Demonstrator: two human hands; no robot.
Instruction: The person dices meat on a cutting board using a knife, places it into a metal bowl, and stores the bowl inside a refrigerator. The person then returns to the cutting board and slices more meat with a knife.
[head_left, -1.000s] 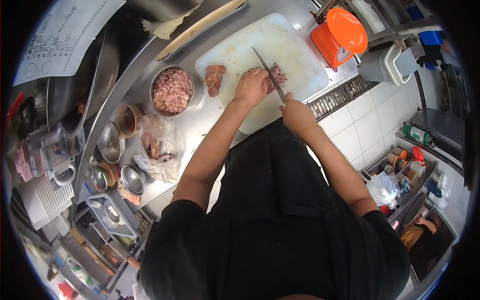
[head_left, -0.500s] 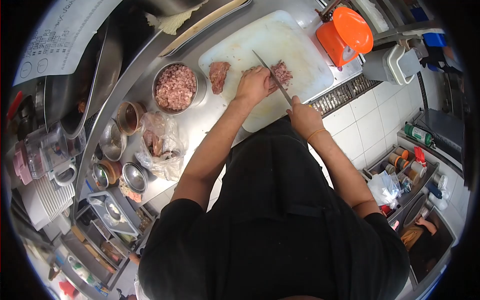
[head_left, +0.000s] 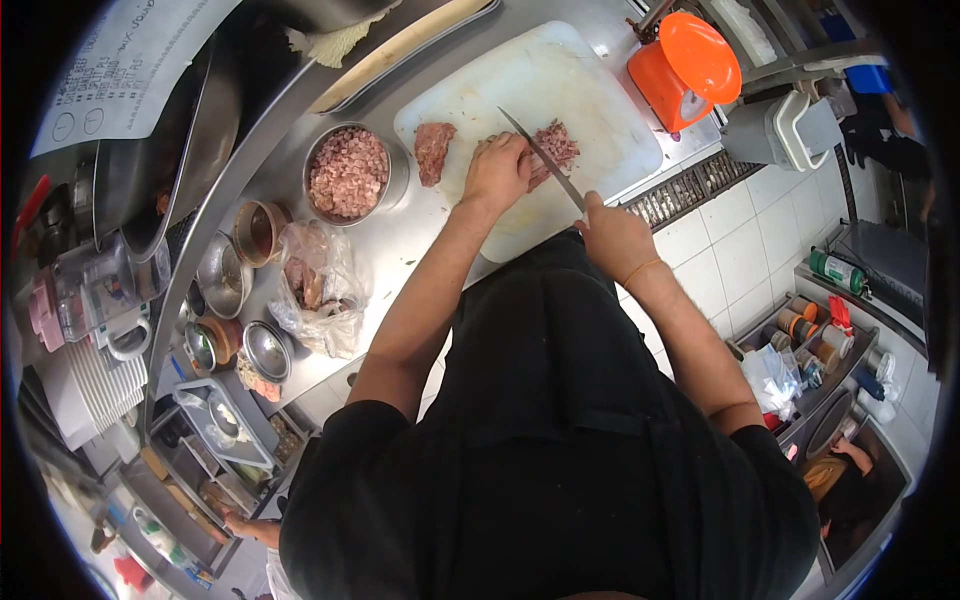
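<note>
My right hand (head_left: 616, 238) is closed round the handle of a long kitchen knife (head_left: 556, 172), whose blade points away across the white cutting board (head_left: 600, 90). Close to the blade, my left hand (head_left: 499, 170) has its fingers curled down over a piece of meat (head_left: 537, 173), mostly hidden beneath them. Finely cut meat (head_left: 558, 143) lies beyond the knife on the right. A separate reddish chunk of meat (head_left: 433, 154) rests near the board's left side. Left of the board stands a metal container (head_left: 397, 180) full of diced meat (head_left: 348, 176).
An orange scale (head_left: 665, 85) stands beyond the board's right corner. To the left are a plastic bag with meat (head_left: 318, 295) and metal bowls (head_left: 222, 275). A drain grate (head_left: 695, 190) runs along the right. Other people show at the edges, one with a hand (head_left: 240, 524) at lower left.
My left hand and the knife have shifted slightly left, and more meat shows beside the blade. Another person's hand has come into view at lower left, and a dark-clothed person at upper right.
</note>
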